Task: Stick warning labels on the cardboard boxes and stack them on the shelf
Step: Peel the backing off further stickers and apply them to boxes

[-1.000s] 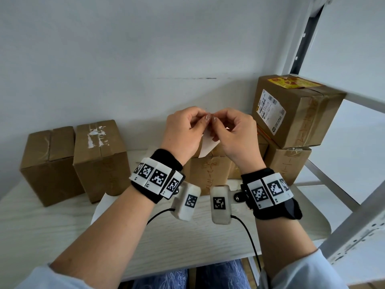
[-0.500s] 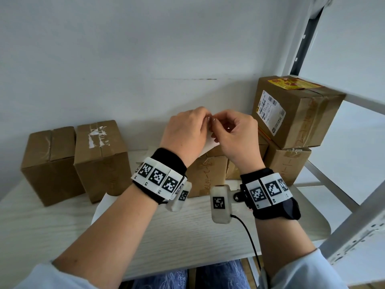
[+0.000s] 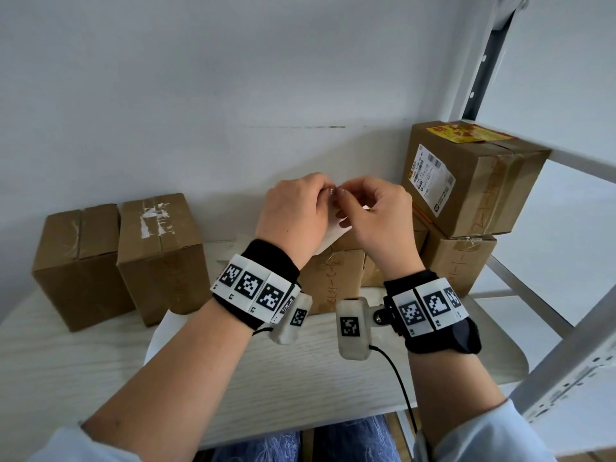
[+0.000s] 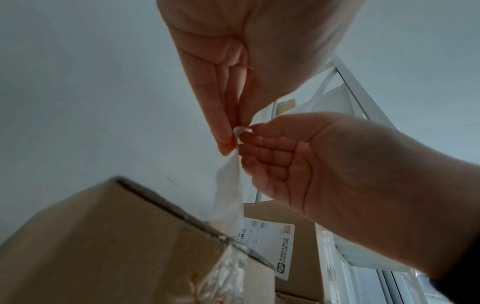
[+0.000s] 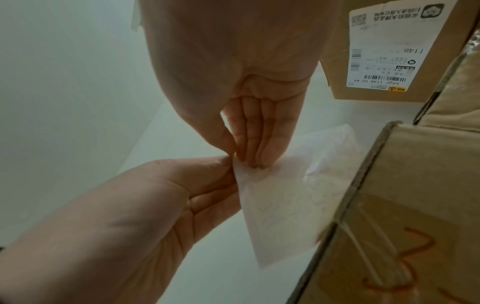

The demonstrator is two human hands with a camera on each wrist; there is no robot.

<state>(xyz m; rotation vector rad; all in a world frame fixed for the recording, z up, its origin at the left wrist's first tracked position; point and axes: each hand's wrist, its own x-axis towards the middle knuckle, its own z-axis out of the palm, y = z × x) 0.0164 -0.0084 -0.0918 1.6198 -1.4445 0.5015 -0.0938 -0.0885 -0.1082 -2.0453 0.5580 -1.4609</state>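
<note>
Pinching one corner of the label sheet (image 5: 285, 195), left hand (image 3: 293, 215) and right hand (image 3: 376, 221) meet above the table's (image 3: 100, 371) middle box (image 3: 336, 271); peel slowly, keeping the backing taut.

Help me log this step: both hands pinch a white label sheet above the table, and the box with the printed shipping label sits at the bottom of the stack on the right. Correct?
Not quite. The left hand and right hand do pinch the white label sheet, but the head view shows the box with the printed shipping label on top of the stack on the right, not at the bottom.
</note>
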